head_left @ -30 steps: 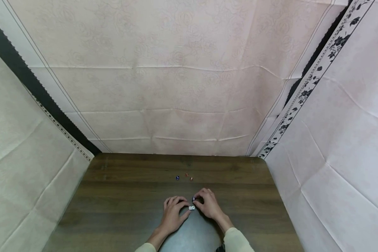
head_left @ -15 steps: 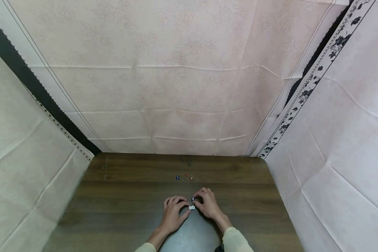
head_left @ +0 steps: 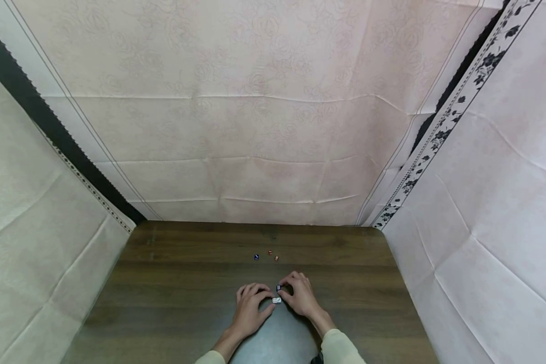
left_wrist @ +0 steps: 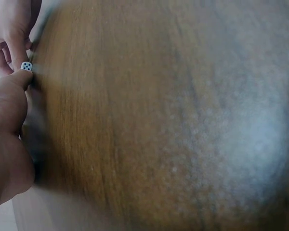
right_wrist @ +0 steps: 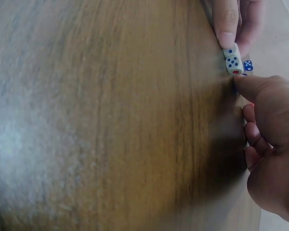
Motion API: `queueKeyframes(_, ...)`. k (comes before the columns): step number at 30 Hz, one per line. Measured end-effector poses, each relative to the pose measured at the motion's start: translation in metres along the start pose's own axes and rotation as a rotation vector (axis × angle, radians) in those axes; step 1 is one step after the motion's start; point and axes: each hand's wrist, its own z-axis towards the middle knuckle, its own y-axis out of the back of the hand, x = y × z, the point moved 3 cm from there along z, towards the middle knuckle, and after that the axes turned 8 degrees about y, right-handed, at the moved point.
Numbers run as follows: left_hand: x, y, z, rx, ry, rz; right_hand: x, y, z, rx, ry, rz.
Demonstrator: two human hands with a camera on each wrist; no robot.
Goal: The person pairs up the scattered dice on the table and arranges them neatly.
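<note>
Two white dice (head_left: 276, 300) with dark pips sit side by side on the wooden table. My left hand (head_left: 251, 309) has its thumb and index fingertips at their left end, pinching them. Just beyond, my right hand (head_left: 302, 296) pinches a dark blue die (head_left: 279, 287) between thumb and index finger. The right wrist view shows the white dice (right_wrist: 233, 61) against the left thumb tip, with the right thumb tip close by; the held blue die is mostly hidden there. In the left wrist view, a white die (left_wrist: 26, 66) shows at the left thumb tip.
Farther back on the table (head_left: 186, 283) lie another blue die (head_left: 256, 257) and two red dice, one red die (head_left: 270, 252) slightly behind the other red die (head_left: 276, 258). Pale cloth (head_left: 255, 126) hangs behind the table and along both sides.
My right hand and the blue die have shifted very slightly left. The left hand, the white dice and the dice at the back hold their places.
</note>
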Motion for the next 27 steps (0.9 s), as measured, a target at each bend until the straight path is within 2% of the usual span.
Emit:
queueKeyframes(10, 0.0, 0.005, -0.002, 0.02, 0.025, -0.06, -0.001, -0.001, 0.0, -0.009, 0.001, -0.015)
queueKeyframes(19, -0.003, 0.017, 0.007, -0.088, 0.052, -0.116, -0.001, 0.0, -0.001, -0.022, 0.024, -0.019)
queueKeyframes(27, 0.005, 0.032, 0.024, -0.108, 0.073, -0.118, 0.0, 0.0, -0.002, -0.012, 0.006, -0.008)
